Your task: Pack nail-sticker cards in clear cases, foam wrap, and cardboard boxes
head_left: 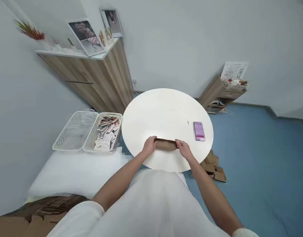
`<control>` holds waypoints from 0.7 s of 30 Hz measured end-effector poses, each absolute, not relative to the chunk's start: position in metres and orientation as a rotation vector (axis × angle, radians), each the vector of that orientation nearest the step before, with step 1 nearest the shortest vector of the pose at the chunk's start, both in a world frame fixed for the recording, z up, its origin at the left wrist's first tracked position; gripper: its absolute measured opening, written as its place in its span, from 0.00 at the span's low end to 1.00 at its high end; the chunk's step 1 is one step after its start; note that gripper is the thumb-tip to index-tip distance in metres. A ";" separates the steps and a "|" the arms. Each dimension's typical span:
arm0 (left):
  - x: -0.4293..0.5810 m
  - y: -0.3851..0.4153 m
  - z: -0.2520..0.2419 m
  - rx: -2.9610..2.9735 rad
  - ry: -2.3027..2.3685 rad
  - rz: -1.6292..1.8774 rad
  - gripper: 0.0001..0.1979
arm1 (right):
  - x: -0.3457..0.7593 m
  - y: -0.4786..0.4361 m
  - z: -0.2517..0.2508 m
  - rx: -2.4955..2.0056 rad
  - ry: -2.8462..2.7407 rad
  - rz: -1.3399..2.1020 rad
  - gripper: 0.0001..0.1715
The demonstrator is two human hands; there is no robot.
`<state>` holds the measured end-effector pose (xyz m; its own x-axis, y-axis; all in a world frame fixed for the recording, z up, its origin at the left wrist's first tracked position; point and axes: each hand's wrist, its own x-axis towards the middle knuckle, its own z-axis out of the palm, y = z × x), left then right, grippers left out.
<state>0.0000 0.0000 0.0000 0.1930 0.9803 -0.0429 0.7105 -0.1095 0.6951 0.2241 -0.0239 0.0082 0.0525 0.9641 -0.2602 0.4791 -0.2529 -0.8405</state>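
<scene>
Between my two hands is a small brown cardboard box (166,144), held near the front of the white round table (163,105). My left hand (149,145) grips its left end, with the thumb along the upper edge. At the right end, my right hand (183,148) is closed on the box in the same way. The box's inside and underside cannot be made out. On the table to the right of my right hand lies a purple rectangular packet (199,131), blurred in the picture.
Left of the table stand a white basket of papers (108,133) and a pale basket (73,131) lined with clear plastic. Flattened cardboard (214,168) lies on the floor at right. A wooden cabinet (99,75) and a small shelf (215,93) stand behind.
</scene>
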 end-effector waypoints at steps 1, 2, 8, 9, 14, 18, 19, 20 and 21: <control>-0.001 0.000 0.000 1.884 1.563 0.591 0.15 | 0.224 -0.025 0.009 -1.775 -1.421 1.166 0.26; -0.002 0.001 0.001 1.879 1.549 0.590 0.15 | 0.225 -0.026 0.009 -1.765 -1.393 1.193 0.26; -0.014 -0.004 0.007 1.738 1.474 0.554 0.19 | 0.225 -0.033 0.011 -1.720 -1.193 1.337 0.26; -0.016 -0.005 0.008 1.709 1.462 0.550 0.20 | 0.225 -0.034 0.012 -1.723 -1.175 1.343 0.25; -0.020 -0.007 0.004 1.588 1.434 0.583 0.21 | 0.224 -0.038 0.012 -1.717 -1.140 1.324 0.26; -0.022 -0.009 -0.003 1.391 1.393 0.571 0.28 | 0.219 -0.043 0.006 -1.762 -1.057 1.350 0.31; -0.023 -0.010 -0.003 1.348 1.374 0.555 0.28 | 0.217 -0.043 0.005 -1.775 -1.035 1.367 0.30; -0.023 -0.010 -0.003 1.312 1.362 0.542 0.28 | 0.215 -0.044 0.004 -1.787 -1.015 1.380 0.30; -0.023 -0.010 -0.003 1.283 1.358 0.534 0.27 | 0.214 -0.044 0.003 -1.798 -0.994 1.382 0.29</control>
